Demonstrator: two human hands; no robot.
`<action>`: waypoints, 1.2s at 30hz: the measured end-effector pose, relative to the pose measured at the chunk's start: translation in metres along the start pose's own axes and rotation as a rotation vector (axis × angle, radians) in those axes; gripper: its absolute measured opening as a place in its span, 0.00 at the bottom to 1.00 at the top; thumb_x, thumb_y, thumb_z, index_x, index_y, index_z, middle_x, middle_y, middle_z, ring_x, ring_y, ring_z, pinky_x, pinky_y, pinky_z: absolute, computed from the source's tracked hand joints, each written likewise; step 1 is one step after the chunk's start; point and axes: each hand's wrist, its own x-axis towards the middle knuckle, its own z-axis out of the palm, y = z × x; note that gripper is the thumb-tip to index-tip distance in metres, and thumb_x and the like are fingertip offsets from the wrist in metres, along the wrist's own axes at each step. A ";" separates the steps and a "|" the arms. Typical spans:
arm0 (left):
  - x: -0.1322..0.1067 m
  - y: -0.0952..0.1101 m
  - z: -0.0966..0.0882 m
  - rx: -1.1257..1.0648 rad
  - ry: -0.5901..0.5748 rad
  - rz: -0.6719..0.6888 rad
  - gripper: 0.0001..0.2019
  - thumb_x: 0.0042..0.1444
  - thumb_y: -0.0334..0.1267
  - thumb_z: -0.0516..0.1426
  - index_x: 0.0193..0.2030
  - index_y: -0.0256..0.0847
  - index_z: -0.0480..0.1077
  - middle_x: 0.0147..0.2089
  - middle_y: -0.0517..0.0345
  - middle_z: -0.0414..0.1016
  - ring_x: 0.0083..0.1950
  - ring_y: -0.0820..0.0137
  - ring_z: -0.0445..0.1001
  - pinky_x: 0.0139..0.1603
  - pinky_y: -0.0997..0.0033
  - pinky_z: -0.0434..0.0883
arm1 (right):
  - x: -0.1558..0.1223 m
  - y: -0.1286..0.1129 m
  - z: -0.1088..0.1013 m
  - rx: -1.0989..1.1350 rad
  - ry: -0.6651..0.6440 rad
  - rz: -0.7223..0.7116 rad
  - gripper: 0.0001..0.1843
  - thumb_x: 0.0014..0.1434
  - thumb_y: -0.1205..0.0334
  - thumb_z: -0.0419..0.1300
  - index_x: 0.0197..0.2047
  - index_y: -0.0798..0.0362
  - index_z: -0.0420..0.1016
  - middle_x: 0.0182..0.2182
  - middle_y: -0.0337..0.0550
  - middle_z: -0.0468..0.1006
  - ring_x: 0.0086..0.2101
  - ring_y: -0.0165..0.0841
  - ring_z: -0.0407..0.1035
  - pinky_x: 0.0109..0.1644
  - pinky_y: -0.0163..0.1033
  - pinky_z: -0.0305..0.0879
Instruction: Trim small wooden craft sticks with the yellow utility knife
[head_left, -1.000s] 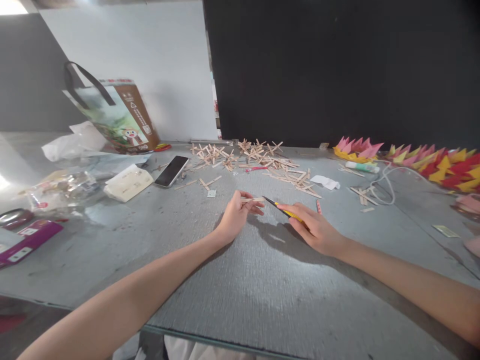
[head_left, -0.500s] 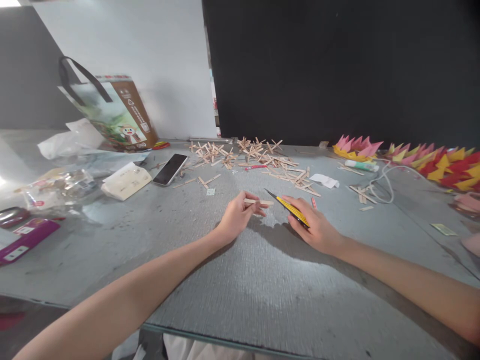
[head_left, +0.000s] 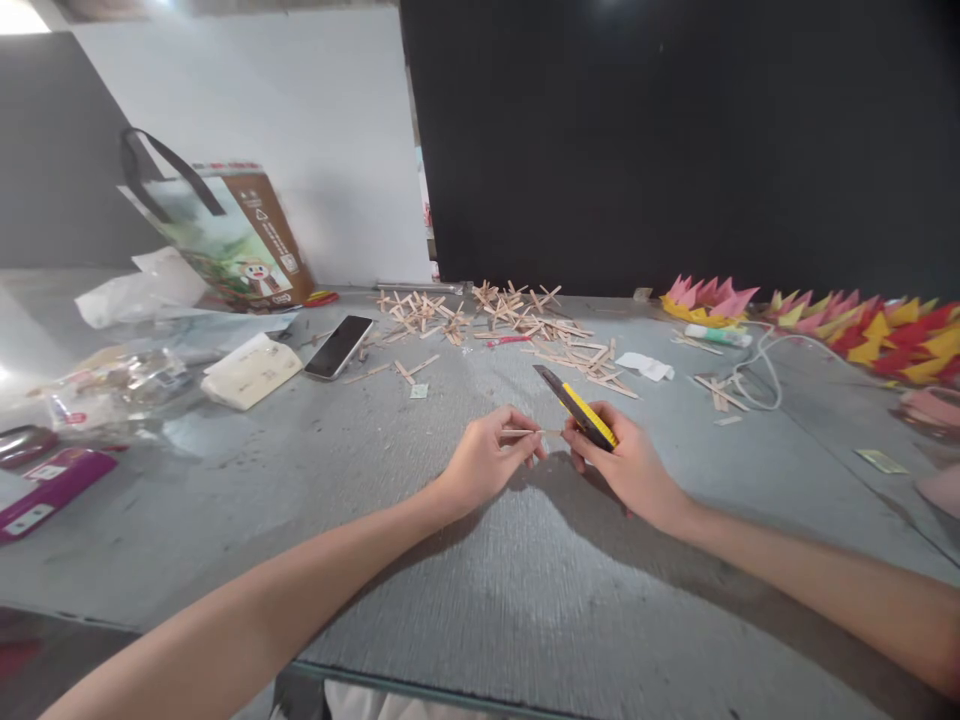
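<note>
My left hand [head_left: 491, 455] pinches a thin wooden craft stick [head_left: 517, 433], which points to the right, edge-on to me. Held in my right hand [head_left: 634, 465] is a yellow and black utility knife [head_left: 589, 415], its dark blade end slanting up and to the left. The fingertips of my right hand are at the right end of the stick; whether they grip it too I cannot tell. Both hands are just above the grey table [head_left: 480, 590]. Beyond them lies a pile of wooden sticks [head_left: 510, 310], many crossed over one another.
To the left are a phone [head_left: 339, 347], a tissue pack [head_left: 251, 372], clear plastic packaging [head_left: 120, 385] and a shopping bag [head_left: 240, 240]. Folded paper pieces [head_left: 885, 335], a glue stick [head_left: 718, 336] and a white cable [head_left: 772, 375] lie at right. A dark panel [head_left: 675, 150] stands behind.
My hands have come closer together, the right one moving left to the stick's end. The knife has tilted more upright, and the stick has turned edge-on.
</note>
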 end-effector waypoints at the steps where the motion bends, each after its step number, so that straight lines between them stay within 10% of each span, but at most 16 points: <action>1: 0.000 0.001 0.000 -0.011 -0.001 -0.010 0.08 0.64 0.41 0.62 0.40 0.39 0.70 0.33 0.54 0.83 0.31 0.72 0.78 0.39 0.70 0.74 | 0.001 0.000 0.000 0.014 0.004 -0.006 0.19 0.65 0.41 0.64 0.45 0.49 0.71 0.25 0.34 0.75 0.25 0.33 0.69 0.31 0.39 0.63; 17: -0.003 -0.007 0.016 0.014 0.145 0.081 0.13 0.68 0.49 0.60 0.40 0.40 0.74 0.44 0.51 0.83 0.43 0.67 0.81 0.49 0.65 0.76 | -0.009 -0.009 0.007 0.124 -0.041 -0.025 0.18 0.66 0.44 0.65 0.44 0.48 0.69 0.27 0.34 0.73 0.28 0.33 0.69 0.34 0.40 0.66; 26: 0.005 -0.001 -0.011 0.138 0.226 0.124 0.18 0.71 0.48 0.56 0.59 0.43 0.58 0.48 0.48 0.85 0.36 0.68 0.84 0.39 0.70 0.75 | -0.016 0.012 0.007 -0.026 -0.019 -0.214 0.29 0.75 0.47 0.53 0.74 0.41 0.51 0.36 0.36 0.73 0.28 0.32 0.66 0.36 0.40 0.69; 31: 0.003 -0.001 -0.010 0.161 0.199 0.125 0.20 0.71 0.47 0.57 0.62 0.43 0.56 0.48 0.49 0.86 0.37 0.68 0.85 0.39 0.70 0.76 | -0.024 0.012 0.003 -0.263 -0.082 -0.349 0.25 0.76 0.50 0.52 0.73 0.37 0.59 0.39 0.39 0.78 0.32 0.34 0.73 0.50 0.46 0.72; 36: 0.002 -0.001 -0.008 0.143 0.187 0.123 0.21 0.70 0.46 0.58 0.63 0.43 0.56 0.45 0.50 0.86 0.38 0.66 0.86 0.43 0.67 0.77 | -0.024 0.010 0.004 -0.281 -0.114 -0.338 0.27 0.75 0.51 0.52 0.74 0.37 0.57 0.39 0.41 0.81 0.29 0.35 0.74 0.38 0.43 0.76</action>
